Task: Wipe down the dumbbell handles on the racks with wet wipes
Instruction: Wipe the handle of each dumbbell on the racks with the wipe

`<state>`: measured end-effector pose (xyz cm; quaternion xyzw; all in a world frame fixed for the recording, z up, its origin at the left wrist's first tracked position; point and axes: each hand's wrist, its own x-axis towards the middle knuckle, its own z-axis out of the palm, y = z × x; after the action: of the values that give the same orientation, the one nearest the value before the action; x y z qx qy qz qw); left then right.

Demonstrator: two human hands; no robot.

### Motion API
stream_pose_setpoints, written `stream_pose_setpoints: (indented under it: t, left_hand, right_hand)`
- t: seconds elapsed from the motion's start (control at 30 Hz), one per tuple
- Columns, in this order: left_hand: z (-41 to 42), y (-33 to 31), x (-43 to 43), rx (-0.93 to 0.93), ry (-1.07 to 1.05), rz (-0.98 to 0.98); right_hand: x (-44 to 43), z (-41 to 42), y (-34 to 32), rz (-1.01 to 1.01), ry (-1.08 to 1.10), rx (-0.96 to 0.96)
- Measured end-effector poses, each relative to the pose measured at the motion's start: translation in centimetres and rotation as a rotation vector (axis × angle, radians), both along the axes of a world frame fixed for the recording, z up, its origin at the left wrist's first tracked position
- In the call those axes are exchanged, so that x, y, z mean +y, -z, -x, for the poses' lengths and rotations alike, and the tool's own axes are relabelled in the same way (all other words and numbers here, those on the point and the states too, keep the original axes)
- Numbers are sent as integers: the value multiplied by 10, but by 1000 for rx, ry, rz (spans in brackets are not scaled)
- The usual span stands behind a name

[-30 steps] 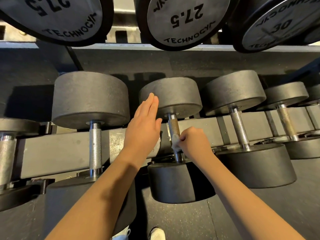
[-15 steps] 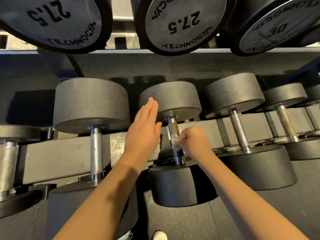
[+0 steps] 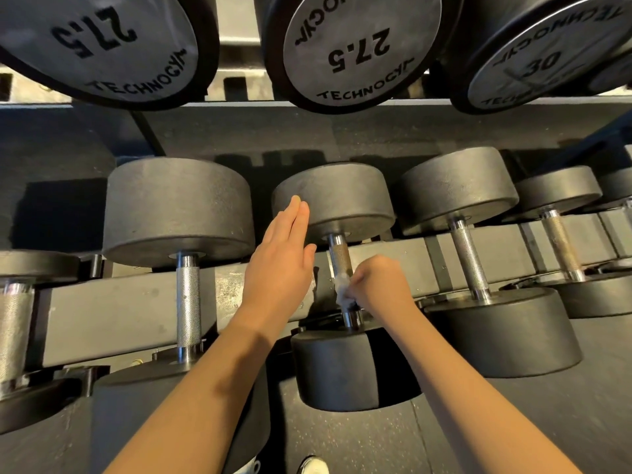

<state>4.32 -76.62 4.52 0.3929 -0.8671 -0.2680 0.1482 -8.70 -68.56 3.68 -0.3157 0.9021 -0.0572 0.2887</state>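
Note:
A black dumbbell lies on the lower rack in the middle of the view, its knurled, rusty handle running toward me. My right hand grips a white wet wipe wrapped round the lower part of that handle. My left hand is flat with straight fingers, its fingertips against the side of the dumbbell's far head.
More dumbbells lie on the rack on both sides, with handles to the left and to the right. The grey rack rail crosses under them. Upper-rack dumbbells marked 27.5 and 30 hang overhead. Black rubber floor lies below.
The view has drifted so the rack sits slightly lower in frame. My right hand stays on the lower handle with the wipe, shifting only a little. My left hand keeps its place.

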Motion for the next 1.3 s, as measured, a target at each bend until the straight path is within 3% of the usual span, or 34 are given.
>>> stream_pose_setpoints:
  t: [0.17,0.23,0.37,0.47,0.67,0.83,0.93,1.03,1.2,1.3]
  left_hand:
    - [-1,-1,-1,-9,27,8]
    - [-1,-1,-1,-6,21,5]
    - [0,-2,0,1,6,-9]
    - [0,-2,0,3,5,-12]
    - [-2,-3,-1,-16,14,0]
    - [-1,-2,0,-15,10,-15]
    - [-1,-3,-1,-9,13,-22]
    - [-2,-5,-1,-21,27,-15]
    - [-1,-11,1,-88,25,0]
    - [-12,-10,15,-18,57,143]
  right_hand:
    - [-19,0,-1,421,155,-22]
    - [-13,1,-1,383,139,-46]
    - [5,4,2,118,-48,8]
    - [-5,2,3,137,13,-4]
    - [-24,-3,2,463,129,33]
    - [6,4,12,231,23,-23]
    - [-3,6,8,296,91,-59]
    - [-16,1,4,416,94,40]
    - [7,9,-2,79,-94,-31]
    - [29,11,-6,154,-187,-66]
